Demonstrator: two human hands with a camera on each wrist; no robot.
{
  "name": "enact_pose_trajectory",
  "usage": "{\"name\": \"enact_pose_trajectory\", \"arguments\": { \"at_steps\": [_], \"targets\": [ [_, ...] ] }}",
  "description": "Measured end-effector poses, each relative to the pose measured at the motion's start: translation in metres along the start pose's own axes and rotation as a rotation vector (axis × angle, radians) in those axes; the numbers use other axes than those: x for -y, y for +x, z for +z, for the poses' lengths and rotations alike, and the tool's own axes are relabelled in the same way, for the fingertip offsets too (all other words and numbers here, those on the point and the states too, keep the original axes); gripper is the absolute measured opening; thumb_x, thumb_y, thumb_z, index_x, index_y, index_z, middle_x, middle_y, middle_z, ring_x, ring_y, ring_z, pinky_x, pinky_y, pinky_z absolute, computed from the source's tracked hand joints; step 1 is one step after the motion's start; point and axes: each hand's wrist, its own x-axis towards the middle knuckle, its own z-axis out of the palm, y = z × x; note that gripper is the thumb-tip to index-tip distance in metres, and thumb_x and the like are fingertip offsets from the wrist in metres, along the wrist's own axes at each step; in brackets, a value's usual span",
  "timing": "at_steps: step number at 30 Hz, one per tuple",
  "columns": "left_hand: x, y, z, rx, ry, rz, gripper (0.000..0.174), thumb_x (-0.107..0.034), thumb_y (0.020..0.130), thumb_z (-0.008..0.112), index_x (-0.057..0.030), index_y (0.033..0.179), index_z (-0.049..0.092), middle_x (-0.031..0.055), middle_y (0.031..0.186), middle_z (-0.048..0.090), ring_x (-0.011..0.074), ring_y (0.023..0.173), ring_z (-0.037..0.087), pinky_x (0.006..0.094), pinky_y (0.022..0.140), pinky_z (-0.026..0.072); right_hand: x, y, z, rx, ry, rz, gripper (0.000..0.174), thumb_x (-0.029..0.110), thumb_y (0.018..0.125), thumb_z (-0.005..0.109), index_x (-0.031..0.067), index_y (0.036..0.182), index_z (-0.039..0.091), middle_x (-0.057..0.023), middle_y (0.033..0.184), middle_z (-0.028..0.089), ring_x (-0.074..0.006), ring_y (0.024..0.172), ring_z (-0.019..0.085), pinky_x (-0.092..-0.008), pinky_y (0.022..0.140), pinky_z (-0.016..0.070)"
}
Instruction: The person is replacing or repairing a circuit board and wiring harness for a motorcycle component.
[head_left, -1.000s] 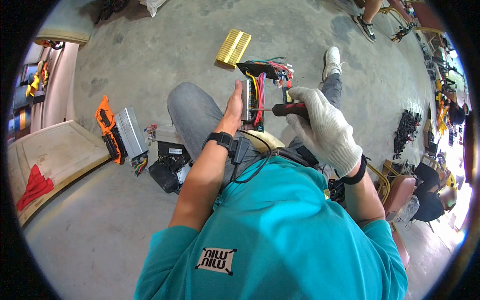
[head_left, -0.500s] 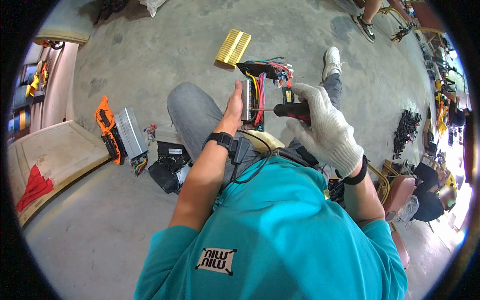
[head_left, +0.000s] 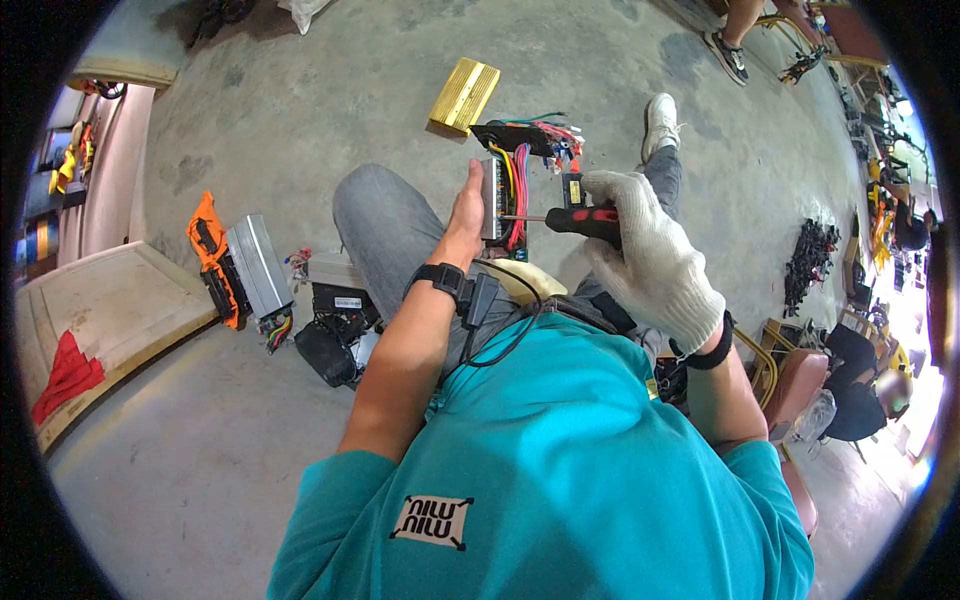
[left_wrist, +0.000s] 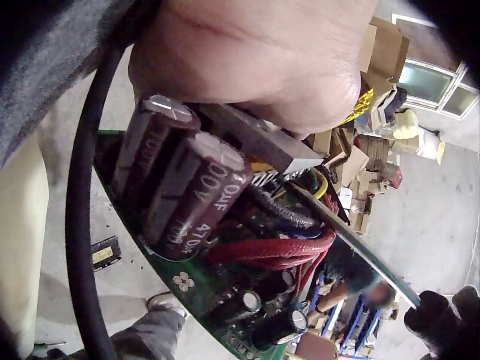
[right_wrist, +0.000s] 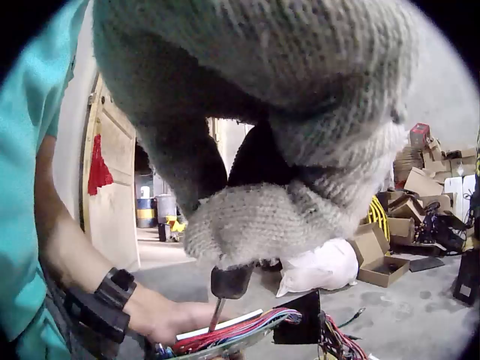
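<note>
My bare left hand [head_left: 466, 215] holds a circuit board [left_wrist: 182, 279] by the grey metal bar [head_left: 489, 200] along its edge. Two large brown capacitors [left_wrist: 191, 199] stand on the board in the left wrist view. Pink, red and yellow wires [head_left: 520, 200] run from it to a black end plate [head_left: 505, 137]. In a white knit glove, my right hand [head_left: 655, 262] grips a red-and-black screwdriver [head_left: 590, 222] by its handle. The shaft points left across the wires, its tip right at the row of parts beside the bar.
A gold ribbed metal case [head_left: 465, 96] lies on the concrete floor ahead. To the left are an orange-and-black item [head_left: 212, 250], a silver case [head_left: 262, 265] and a wooden door panel [head_left: 110, 310] with a red cloth [head_left: 68, 378]. Another person's shoe [head_left: 727, 57] shows at upper right.
The screwdriver handle has turned in the right glove, showing different red patches, and the gloved fingers have shifted around it. The left hand and the board stay almost in place.
</note>
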Motion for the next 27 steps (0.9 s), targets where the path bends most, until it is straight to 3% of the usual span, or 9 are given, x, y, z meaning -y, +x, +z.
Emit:
{"name": "enact_pose_trajectory", "arguments": {
  "at_steps": [3, 5, 11, 15, 24, 26, 27],
  "targets": [
    [-0.0001, 0.0003, 0.0013, -0.016, 0.021, 0.016, 0.062, -0.062, 0.104, 0.032, -0.0097, 0.115, 0.064, 0.0054, 0.09, 0.068, 0.0166, 0.077, 0.068, 0.0363, 0.069, 0.059, -0.0013, 0.0019, 0.0009, 0.036, 0.021, -0.009, 0.051, 0.009, 0.084, 0.07, 0.0052, 0.13, 0.049, -0.0187, 0.111, 0.061, -0.0362, 0.093, 0.069, -0.0428, 0.076, 0.0566],
    [0.0007, 0.0007, 0.0008, -0.014, 0.024, 0.027, 0.062, -0.062, 0.104, 0.032, -0.0096, 0.115, 0.064, 0.0054, 0.09, 0.068, 0.0167, 0.077, 0.068, 0.0362, 0.068, 0.059, 0.0041, 0.0035, -0.0004, 0.089, 0.124, 0.237, 0.051, 0.005, 0.082, 0.068, 0.0045, 0.13, 0.049, -0.0191, 0.114, 0.058, -0.0376, 0.095, 0.068, -0.043, 0.076, 0.0567],
    [0.0031, 0.0035, -0.001, 0.006, 0.009, 0.033, 0.062, -0.061, 0.105, 0.032, -0.009, 0.115, 0.063, 0.0054, 0.089, 0.068, 0.0163, 0.077, 0.068, 0.0355, 0.068, 0.0591, 0.0003, 0.0005, 0.0021, 0.027, 0.01, 0.018, 0.05, 0.014, 0.087, 0.071, 0.0042, 0.13, 0.048, -0.0194, 0.112, 0.062, -0.0373, 0.094, 0.069, -0.0423, 0.077, 0.057],
    [0.0018, 0.0025, 0.0014, -0.015, 0.018, 0.042, 0.062, -0.062, 0.105, 0.031, -0.0097, 0.115, 0.064, 0.0051, 0.089, 0.068, 0.016, 0.076, 0.067, 0.0351, 0.067, 0.059, 0.0027, 0.002, 0.0023, 0.047, 0.077, 0.18, 0.053, 0.009, 0.084, 0.071, 0.0041, 0.131, 0.048, -0.0189, 0.113, 0.06, -0.0369, 0.094, 0.069, -0.0422, 0.077, 0.0571],
    [0.0007, 0.0007, 0.0035, -0.016, 0.015, 0.029, 0.063, -0.062, 0.105, 0.031, -0.0095, 0.116, 0.064, 0.0055, 0.09, 0.068, 0.0166, 0.077, 0.068, 0.0353, 0.068, 0.0592, -0.0019, 0.0005, 0.0003, 0.027, 0.028, -0.002, 0.054, 0.013, 0.086, 0.073, 0.0041, 0.133, 0.047, -0.0198, 0.11, 0.063, -0.0363, 0.096, 0.069, -0.0431, 0.08, 0.056],
    [0.0013, 0.0009, 0.0026, -0.016, 0.019, 0.024, 0.064, -0.063, 0.104, 0.031, -0.0093, 0.117, 0.064, 0.0052, 0.092, 0.069, 0.0154, 0.077, 0.068, 0.0333, 0.069, 0.0588, -0.0003, 0.0022, 0.0008, 0.068, 0.106, 0.194, 0.055, 0.009, 0.084, 0.071, 0.0047, 0.133, 0.047, -0.0194, 0.115, 0.062, -0.0368, 0.096, 0.069, -0.0434, 0.08, 0.0561],
    [0.001, 0.0003, 0.003, -0.015, 0.023, 0.02, 0.066, -0.064, 0.103, 0.032, -0.0091, 0.119, 0.064, 0.0049, 0.094, 0.07, 0.0142, 0.078, 0.069, 0.0314, 0.069, 0.0585, -0.0001, 0.0021, 0.0008, 0.068, 0.106, 0.194, 0.055, 0.009, 0.084, 0.071, 0.0047, 0.133, 0.047, -0.0194, 0.115, 0.062, -0.0368, 0.096, 0.069, -0.0434, 0.08, 0.0561]
  ]
}}
